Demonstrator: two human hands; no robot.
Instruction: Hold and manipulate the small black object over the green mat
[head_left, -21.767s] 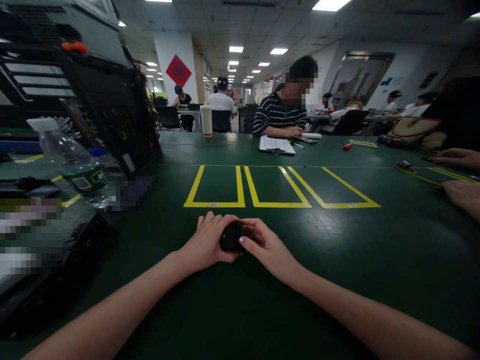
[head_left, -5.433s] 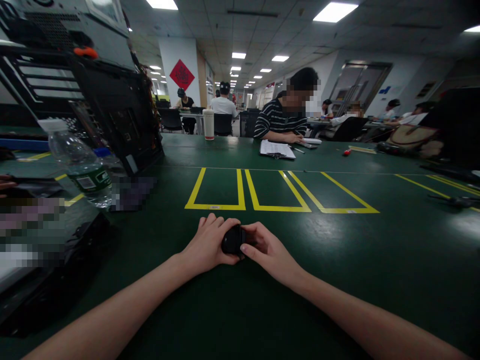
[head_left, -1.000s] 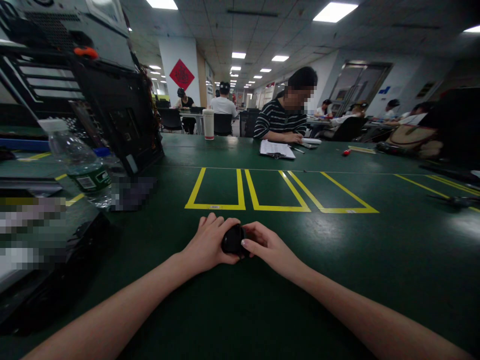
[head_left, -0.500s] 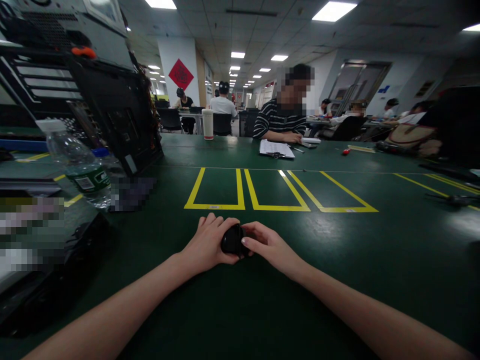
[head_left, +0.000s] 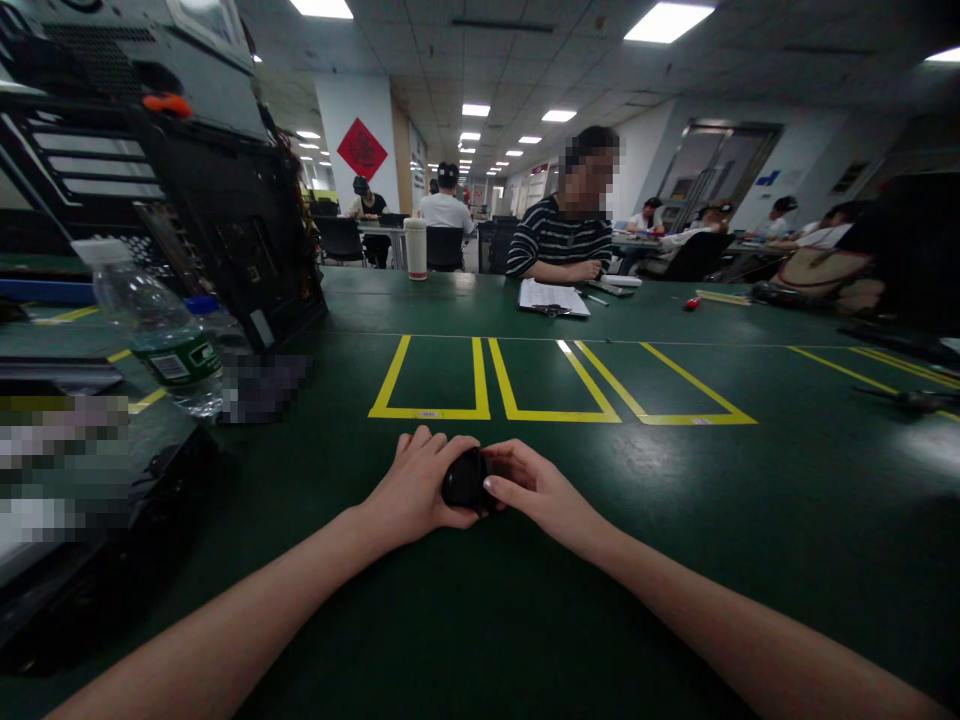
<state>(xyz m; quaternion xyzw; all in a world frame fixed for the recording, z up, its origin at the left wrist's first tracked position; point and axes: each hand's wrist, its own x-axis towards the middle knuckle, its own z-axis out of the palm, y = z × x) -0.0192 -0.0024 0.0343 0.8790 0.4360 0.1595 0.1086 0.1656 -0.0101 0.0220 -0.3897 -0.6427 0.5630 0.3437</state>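
A small, rounded, glossy black object is between my hands, low over the green table, and its exact kind is not clear. My left hand wraps round its left side, with the thumb below and the fingers over the top. From the other side my right hand pinches its right edge between thumb and fingertips. The fingers partly cover that edge. Just beyond both hands lie yellow tape outlines on the table.
At the left stand a clear water bottle and a black computer case. Toward the far edge are a clipboard and a white cup. A person in a striped top sits across the table.
My right fingers have shifted very slightly on the black object; my left hand stays where it was. The person across the table has moved their head a little.
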